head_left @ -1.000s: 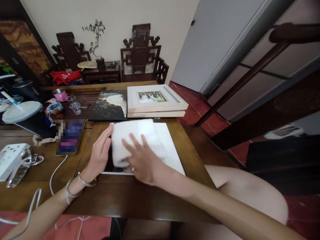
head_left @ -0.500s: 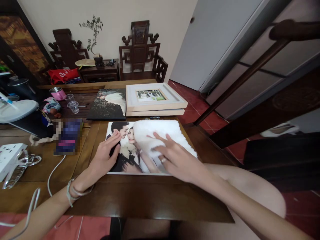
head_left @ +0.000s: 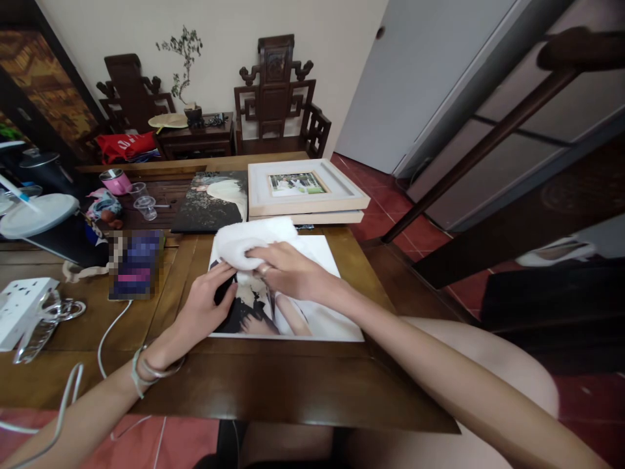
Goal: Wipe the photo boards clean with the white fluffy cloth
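Note:
A large photo print (head_left: 336, 320) of a couple lies flat on the wooden table in front of me. My left hand (head_left: 209, 294) rests on its left side, fingers stretched out and holding nothing. Across the upper left part of the print lies a fluffy white cloth (head_left: 258, 233), folded and bunched. My right hand (head_left: 293, 270), with a ring on one finger, grips this cloth and presses it against the picture. The cloth covers the couple's faces, and some of my right fingertips are hidden in its folds.
Behind the print are a dark photo panel (head_left: 209, 205) and stacked pale wooden frames (head_left: 307, 207). To the left stand a lidded cup with a straw (head_left: 49, 228), a blurred-out phone (head_left: 137, 264) on a white cable, a power strip (head_left: 24, 306) and a clear claw clip (head_left: 41, 332).
My right hand has swept the white cloth leftward and slightly away from me, from the print's right half onto its upper left. My left hand has stayed in place.

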Demonstrator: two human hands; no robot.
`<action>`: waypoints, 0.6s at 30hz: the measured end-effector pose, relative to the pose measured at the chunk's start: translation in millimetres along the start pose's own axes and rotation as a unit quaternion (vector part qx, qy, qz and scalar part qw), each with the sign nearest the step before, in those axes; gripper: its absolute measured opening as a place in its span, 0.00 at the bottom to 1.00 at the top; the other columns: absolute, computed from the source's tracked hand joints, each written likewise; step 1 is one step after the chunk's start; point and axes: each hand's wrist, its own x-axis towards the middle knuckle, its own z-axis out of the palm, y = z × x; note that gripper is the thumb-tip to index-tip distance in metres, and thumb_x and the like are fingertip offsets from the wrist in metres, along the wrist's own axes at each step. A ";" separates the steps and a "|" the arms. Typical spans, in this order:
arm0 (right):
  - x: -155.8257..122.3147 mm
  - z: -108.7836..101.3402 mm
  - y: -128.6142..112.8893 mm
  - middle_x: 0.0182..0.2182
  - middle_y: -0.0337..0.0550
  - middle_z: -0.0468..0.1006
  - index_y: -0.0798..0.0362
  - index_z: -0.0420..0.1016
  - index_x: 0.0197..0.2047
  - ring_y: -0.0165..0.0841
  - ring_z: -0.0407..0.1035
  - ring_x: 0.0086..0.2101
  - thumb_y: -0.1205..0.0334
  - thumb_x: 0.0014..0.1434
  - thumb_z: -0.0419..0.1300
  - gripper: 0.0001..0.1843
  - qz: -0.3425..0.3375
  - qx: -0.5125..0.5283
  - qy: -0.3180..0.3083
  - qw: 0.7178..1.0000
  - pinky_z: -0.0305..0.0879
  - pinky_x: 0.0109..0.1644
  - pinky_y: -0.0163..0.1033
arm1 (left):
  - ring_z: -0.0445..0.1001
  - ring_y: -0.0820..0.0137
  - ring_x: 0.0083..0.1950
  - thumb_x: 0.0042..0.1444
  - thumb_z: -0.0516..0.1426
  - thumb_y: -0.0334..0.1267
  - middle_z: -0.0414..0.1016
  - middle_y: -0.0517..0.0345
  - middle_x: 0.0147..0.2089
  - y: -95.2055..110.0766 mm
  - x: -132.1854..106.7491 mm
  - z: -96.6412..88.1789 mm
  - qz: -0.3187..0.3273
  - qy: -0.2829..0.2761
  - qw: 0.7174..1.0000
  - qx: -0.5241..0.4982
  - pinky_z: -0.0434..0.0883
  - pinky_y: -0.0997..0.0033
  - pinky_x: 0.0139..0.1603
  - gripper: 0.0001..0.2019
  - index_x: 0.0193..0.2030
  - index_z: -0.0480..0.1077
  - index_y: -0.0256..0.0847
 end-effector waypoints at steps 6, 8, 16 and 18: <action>-55.3 -20.9 51.3 0.44 0.46 0.80 0.54 0.75 0.50 0.43 0.72 0.49 0.71 0.58 0.46 0.22 0.073 -0.103 0.065 0.990 0.65 0.56 0.52 | 0.65 0.60 0.65 0.62 0.52 0.39 0.68 0.48 0.62 -2.9 -1.2 2.9 0.001 0.000 1.000 0.003 0.61 0.51 0.66 0.19 0.58 0.69 0.38; -74.5 -17.1 57.1 0.50 0.51 0.78 0.56 0.76 0.48 0.45 0.66 0.57 0.74 0.56 0.46 0.22 0.051 -0.129 0.057 0.989 0.58 0.61 0.60 | 0.62 0.59 0.67 0.62 0.51 0.39 0.66 0.47 0.64 -2.8 -1.7 2.7 -0.004 0.000 1.000 0.010 0.60 0.51 0.67 0.20 0.59 0.69 0.37; -155.5 27.8 -11.9 0.67 0.49 0.55 0.52 0.75 0.22 0.54 0.41 0.66 0.77 0.37 0.52 0.14 -0.095 -0.139 0.025 0.986 0.40 0.66 0.71 | 0.59 0.60 0.68 0.63 0.51 0.39 0.61 0.45 0.67 -2.6 -2.7 2.7 -0.012 -0.007 1.000 0.012 0.59 0.50 0.67 0.21 0.61 0.66 0.36; -156.4 27.5 -18.1 0.67 0.49 0.55 0.52 0.76 0.23 0.53 0.43 0.66 0.76 0.37 0.52 0.14 -0.106 -0.123 0.017 0.987 0.42 0.66 0.69 | 0.59 0.60 0.68 0.62 0.51 0.39 0.61 0.45 0.67 -3.3 -2.1 2.8 -0.014 -0.008 1.000 0.010 0.58 0.50 0.68 0.21 0.61 0.66 0.37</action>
